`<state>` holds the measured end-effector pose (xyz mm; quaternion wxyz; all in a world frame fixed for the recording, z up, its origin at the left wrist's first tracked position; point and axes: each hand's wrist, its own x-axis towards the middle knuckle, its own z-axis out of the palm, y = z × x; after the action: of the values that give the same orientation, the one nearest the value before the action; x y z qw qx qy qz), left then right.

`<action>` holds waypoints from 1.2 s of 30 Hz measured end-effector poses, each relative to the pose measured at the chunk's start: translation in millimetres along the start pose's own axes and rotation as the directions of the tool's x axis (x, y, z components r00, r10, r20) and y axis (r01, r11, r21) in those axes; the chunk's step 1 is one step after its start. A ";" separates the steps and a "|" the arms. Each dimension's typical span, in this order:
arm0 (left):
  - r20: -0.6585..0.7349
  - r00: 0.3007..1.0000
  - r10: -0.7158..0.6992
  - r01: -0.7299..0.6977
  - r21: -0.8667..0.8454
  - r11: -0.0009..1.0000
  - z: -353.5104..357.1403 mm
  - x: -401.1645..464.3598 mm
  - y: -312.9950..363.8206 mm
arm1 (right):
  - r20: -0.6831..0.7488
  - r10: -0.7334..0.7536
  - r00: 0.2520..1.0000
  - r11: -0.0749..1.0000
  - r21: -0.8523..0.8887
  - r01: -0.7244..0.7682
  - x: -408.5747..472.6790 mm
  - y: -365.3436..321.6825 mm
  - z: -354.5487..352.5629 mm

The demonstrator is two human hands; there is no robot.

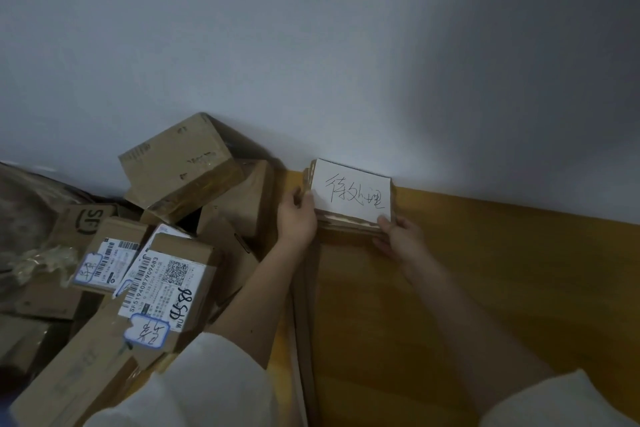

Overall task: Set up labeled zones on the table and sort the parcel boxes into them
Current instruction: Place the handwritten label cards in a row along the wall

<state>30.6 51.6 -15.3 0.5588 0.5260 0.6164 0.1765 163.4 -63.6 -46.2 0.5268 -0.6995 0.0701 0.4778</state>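
A white label card (351, 191) with handwritten characters stands propped against the wall at the back of the yellow table (502, 270), backed by a piece of torn brown cardboard. My left hand (298, 215) grips the card's left edge, thumb on its front. My right hand (398, 234) pinches its lower right corner. To the left lies a heap of brown parcel boxes (180, 163), one with a white shipping label (162, 284) and a handwritten tag.
A long strip of cardboard (306, 305) runs from the card toward me across the table. A grey-white wall (311, 62) closes the back. Crumpled clear plastic (41, 260) lies among the boxes at far left.
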 end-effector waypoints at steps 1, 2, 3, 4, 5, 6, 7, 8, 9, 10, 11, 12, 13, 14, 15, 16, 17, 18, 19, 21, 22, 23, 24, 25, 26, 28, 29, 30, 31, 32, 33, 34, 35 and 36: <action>0.024 0.999 -0.047 0.049 -0.074 0.996 -0.4 -4.9 -0.4 | 0.008 0.006 1.000 1.000 0.018 -0.007 -3.1 0.4 -4.0; 0.064 0.993 -0.103 0.111 -0.137 0.984 -1.4 -9.6 -1.9 | 0.022 0.013 1.000 1.000 0.028 -0.014 -5.8 1.8 -8.6; 0.115 0.981 -0.156 0.177 -0.192 0.965 -2.7 -14.6 -4.1 | 0.038 0.018 0.999 0.999 0.031 -0.019 -8.2 3.9 -13.8; 0.169 0.965 -0.200 0.237 -0.239 0.941 -4.4 -19.7 -7.5 | 0.050 0.017 0.999 1.000 0.019 -0.018 -10.8 6.5 -19.4; 0.210 0.951 -0.227 0.279 -0.269 0.922 -5.7 -23.8 -12.4 | 0.062 0.010 0.998 1.000 0.003 -0.011 -14.0 8.4 -24.5; 0.238 0.942 -0.237 0.301 -0.282 0.911 -7.1 -28.2 -16.9 | 0.072 0.002 0.997 1.000 -0.023 0.000 -16.7 10.2 -29.6; 0.248 0.938 -0.240 0.305 -0.273 0.912 -8.5 -32.0 -21.3 | 0.081 -0.009 0.997 0.999 -0.045 0.012 -19.5 11.9 -33.6; 0.250 0.937 -0.242 0.307 -0.265 0.914 -10.1 -35.9 -25.3 | 0.084 -0.017 0.996 0.998 -0.065 0.023 -22.0 13.5 -37.2; 0.246 0.938 -0.243 0.306 -0.261 0.916 -11.4 -39.8 -28.3 | 0.076 -0.023 0.997 0.997 -0.077 0.029 -24.8 15.2 -39.9; 0.242 0.937 -0.251 0.312 -0.260 0.914 -12.3 -42.7 -31.7 | 0.061 -0.031 0.998 0.995 -0.094 0.036 -27.3 17.3 -42.1; 0.241 0.936 -0.257 0.317 -0.257 0.913 -13.4 -45.7 -34.7 | 0.041 -0.044 0.998 0.992 -0.114 0.048 -30.4 19.2 -43.7; 0.248 0.933 -0.262 0.325 -0.261 0.909 -14.6 -48.2 -38.2 | 0.020 -0.061 0.998 0.989 -0.137 0.063 -33.8 21.5 -45.3; 0.262 0.929 -0.262 0.331 -0.266 0.905 -15.2 -50.8 -41.4 | 0.006 -0.083 0.996 0.985 -0.150 0.083 -37.9 23.3 -46.4; 0.279 0.925 -0.256 0.330 -0.263 0.906 -16.4 -54.0 -43.9 | -0.006 -0.102 0.995 0.982 -0.160 0.099 -40.5 25.4 -47.8; 0.291 0.925 -0.244 0.320 -0.251 0.914 -17.6 -57.1 -46.4 | -0.011 -0.111 0.994 0.980 -0.164 0.108 -43.6 26.7 -48.9; 0.299 0.925 -0.235 0.311 -0.240 0.919 -18.7 -59.6 -49.5 | -0.012 -0.110 0.994 0.980 -0.168 0.107 -46.4 27.5 -49.9; 0.305 0.925 -0.225 0.301 -0.230 0.926 -20.4 -62.9 -51.8 | -0.011 -0.104 0.995 0.980 -0.170 0.100 -49.9 27.4 -50.4; 0.303 0.927 -0.221 0.295 -0.227 0.928 -22.4 -65.1 -55.2 | -0.013 -0.099 0.995 0.980 -0.175 0.095 -51.9 28.1 -51.1; 0.301 0.929 -0.216 0.287 -0.216 0.933 -24.3 -68.3 -57.2 | -0.022 -0.101 0.995 0.977 -0.189 0.095 -53.9 28.5 -52.1; 0.294 0.931 -0.217 0.280 -0.189 0.941 -26.7 -72.4 -63.3 | -0.049 -0.116 0.992 0.966 -0.237 0.102 -57.6 29.5 -54.5; 0.287 0.932 -0.222 0.277 -0.170 0.946 -27.5 -73.7 -66.1 | -0.068 -0.126 0.990 0.959 -0.263 0.104 -58.8 30.0 -56.1; 0.277 0.933 -0.228 0.277 -0.152 0.949 -27.9 -76.4 -66.2 | -0.092 -0.132 0.987 0.954 -0.282 0.101 -60.1 29.4 -57.6; 0.267 0.935 -0.234 0.278 -0.141 0.950 -28.3 -78.3 -67.0 | -0.122 -0.128 0.984 0.955 -0.282 0.089 -59.3 28.9 -60.0; 0.258 0.935 -0.242 0.279 -0.120 0.953 -28.2 -79.8 -68.3 | -0.151 -0.117 0.982 0.963 -0.257 0.075 -58.9 26.9 -62.0; 0.254 0.936 -0.244 0.276 -0.102 0.956 -27.7 -80.6 -70.4 | -0.168 -0.095 0.981 0.976 -0.211 0.058 -57.3 24.5 -63.9; 0.258 0.935 -0.243 0.267 -0.063 0.962 -27.4 -83.0 -72.9 | -0.171 -0.041 0.984 0.993 -0.113 0.022 -53.6 19.2 -65.9; 0.265 0.933 -0.242 0.264 -0.049 0.963 -27.3 -84.8 -73.2 | -0.168 -0.017 0.986 0.997 -0.072 0.005 -51.5 16.8 -65.9; 0.272 0.931 -0.244 0.264 -0.041 0.964 -26.9 -85.3 -74.5 | -0.166 0.005 0.986 0.999 -0.034 -0.010 -48.4 14.9 -65.1; 0.280 0.927 -0.249 0.267 -0.025 0.963 -27.2 -86.3 -74.9 | -0.159 0.023 0.987 1.000 0.003 -0.023 -45.6 12.6 -63.0; 0.286 0.925 -0.250 0.265 -0.015 0.964 -27.1 -86.1 -76.1 | -0.146 0.039 0.988 0.999 0.034 -0.034 -41.9 10.5 -59.8; 0.290 0.924 -0.249 0.261 -0.001 0.965 -27.1 -86.0 -76.7 | -0.129 0.053 0.990 0.997 0.057 -0.046 -38.9 7.6 -54.5; 0.292 0.924 -0.248 0.257 0.007 0.966 -27.1 -85.6 -77.8 | -0.114 0.063 0.991 0.996 0.063 -0.056 -36.0 4.8 -48.4; 0.291 0.923 -0.251 0.257 0.019 0.966 -27.5 -85.7 -77.9 | -0.099 0.072 0.992 0.996 0.055 -0.066 -33.1 2.1 -41.4; 0.292 0.922 -0.253 0.258 0.024 0.966 -27.7 -85.1 -78.7 | -0.088 0.075 0.993 0.997 0.037 -0.072 -29.1 0.3 -34.4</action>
<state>-44.2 -40.4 -27.1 0.6660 0.4571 0.5889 0.0271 168.2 -103.1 -25.2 0.5169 -0.7081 0.1276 0.4638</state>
